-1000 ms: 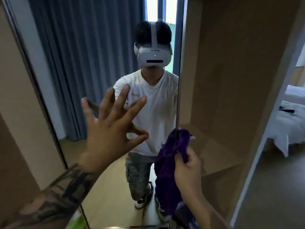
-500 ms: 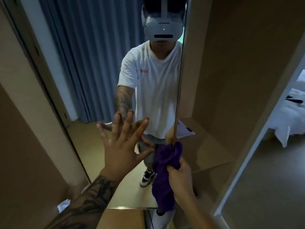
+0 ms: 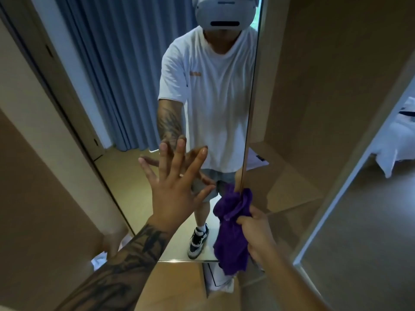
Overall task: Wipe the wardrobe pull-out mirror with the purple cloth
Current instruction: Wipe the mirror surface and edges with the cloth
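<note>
The tall pull-out mirror [image 3: 125,108] stands in front of me, edge-on at its right side, and reflects a person in a white T-shirt. My left hand [image 3: 173,185] lies flat against the glass low down, fingers spread and straight. My right hand [image 3: 256,230] grips the bunched purple cloth [image 3: 233,230] and holds it against the mirror's lower right edge. Part of the cloth hangs below my fist, and its top wraps round the thin edge of the mirror.
Brown wardrobe panels [image 3: 325,86] and a shelf [image 3: 289,185] stand to the right of the mirror. A brown panel [image 3: 33,198] flanks the left. A white bed [image 3: 402,140] shows through the opening at far right. White papers [image 3: 222,279] lie below the mirror.
My view and both hands have dropped lower along the mirror. The cloth slid down the right edge from mid height to near the bottom. My left hand stayed flat on the glass.
</note>
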